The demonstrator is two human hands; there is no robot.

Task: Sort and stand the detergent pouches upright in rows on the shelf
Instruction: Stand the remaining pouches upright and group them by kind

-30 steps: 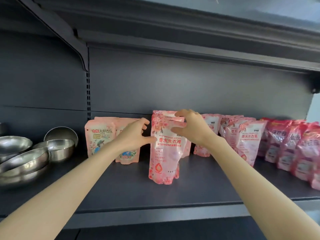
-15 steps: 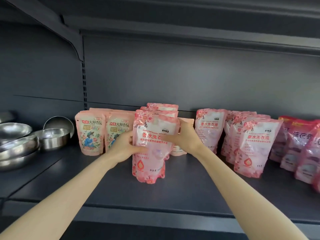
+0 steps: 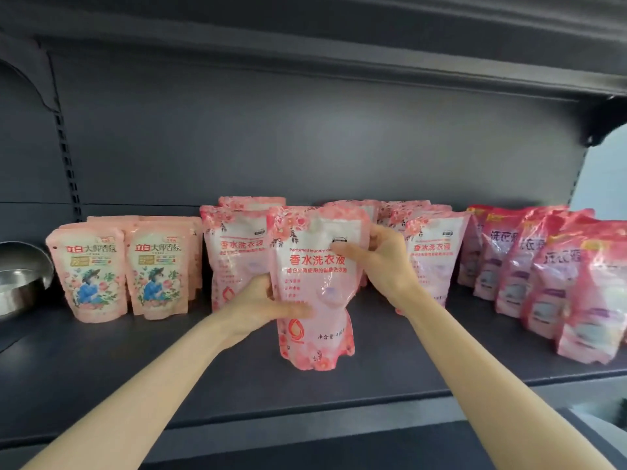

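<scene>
The floral pouch (image 3: pixel 315 266) now stands further right of the illustrated pouches (image 3: pixel 91 273), upright with its base on the shelf (image 3: pixel 237 385), the left hand (image 3: pixel 261 307) gripping its lower left edge, the right hand (image 3: pixel 386 259) pinching its upper right edge, and matching sealed pouches (image 3: pixel 237 252) directly behind the grip.

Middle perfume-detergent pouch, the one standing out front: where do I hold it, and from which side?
Take the front pouch by its two side edges, coming from the front, as the left hand and right hand do. It stands upright on the shelf, flat-faced with a soft-looking belly; other pouches crowd behind it, so the front is open.
</scene>
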